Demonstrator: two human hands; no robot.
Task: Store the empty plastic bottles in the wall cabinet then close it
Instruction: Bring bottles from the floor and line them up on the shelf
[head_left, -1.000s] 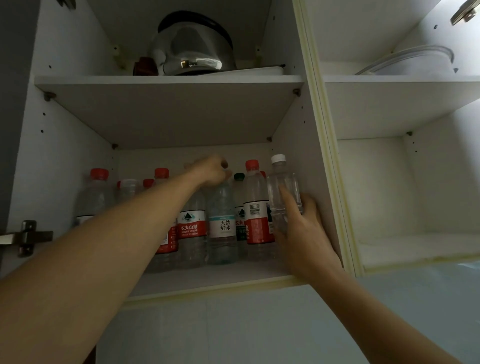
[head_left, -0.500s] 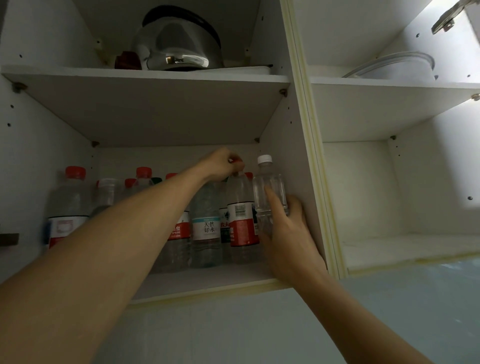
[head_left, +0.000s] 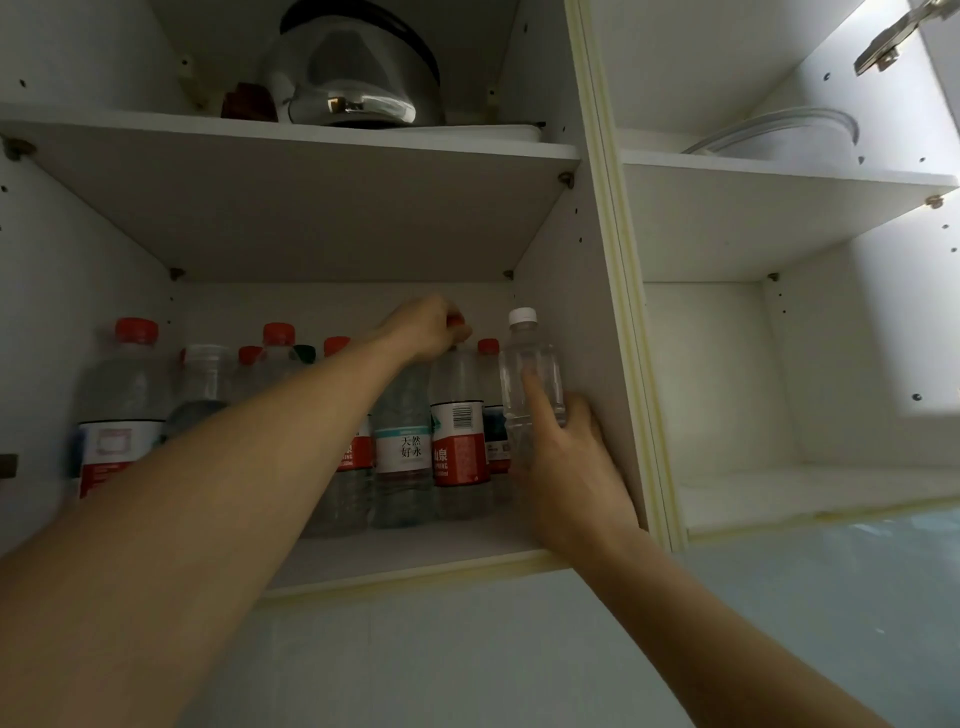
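Note:
The wall cabinet (head_left: 587, 322) stands open, and its lower left shelf (head_left: 405, 558) carries several empty plastic bottles, most with red caps. My left hand (head_left: 423, 327) reaches deep inside and is closed over the cap of a red-labelled bottle (head_left: 457, 447) in the front row. A teal-labelled bottle (head_left: 402, 447) stands just left of it. My right hand (head_left: 566, 467) grips a clear white-capped bottle (head_left: 530, 364), upright at the shelf's right end against the cabinet wall. A large red-capped bottle (head_left: 122, 405) stands at the far left.
A metal kettle (head_left: 353, 73) sits on the upper left shelf. The right compartment holds a glass lid (head_left: 779, 135) on its upper shelf, and its lower shelf (head_left: 810, 499) holds nothing I can see. A door hinge (head_left: 883, 47) shows at top right. Pale tiled wall lies below the cabinet.
My left hand has shifted slightly right, from the teal-labelled bottle's top onto the red-labelled bottle's cap. My right hand keeps hold of the clear bottle at the shelf's right end. The view has drifted.

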